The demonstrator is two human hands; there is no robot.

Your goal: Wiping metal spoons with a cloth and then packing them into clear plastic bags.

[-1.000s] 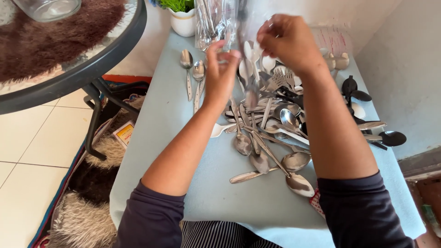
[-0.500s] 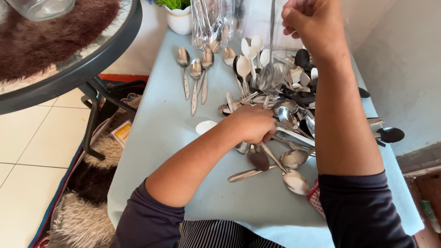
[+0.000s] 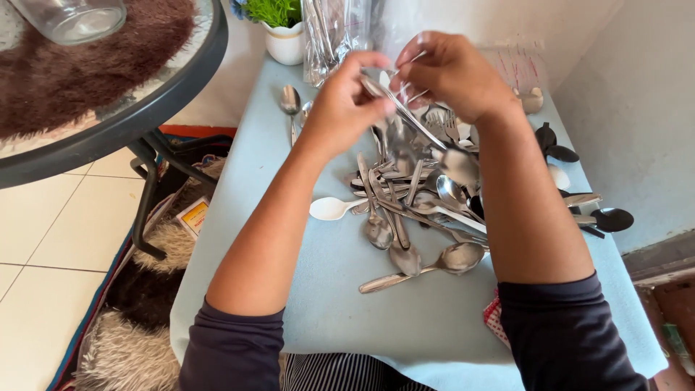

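Note:
Above a heap of metal spoons and forks on a table with a light blue cloth, both hands meet. My left hand pinches the handle end of a long metal spoon that slants down to the right, its bowl hanging over the heap. My right hand is closed around several thin metal handles held near the left hand's fingertips. A white plastic spoon lies at the heap's left edge.
A round glass table with a brown furry mat and a glass jar stands at the left. A white pot with a green plant and clear plastic bags sit at the back. Black spoons lie at the right edge.
My left hand rose from the heap with a metal spoon and met my right hand, which came down from the back of the table.

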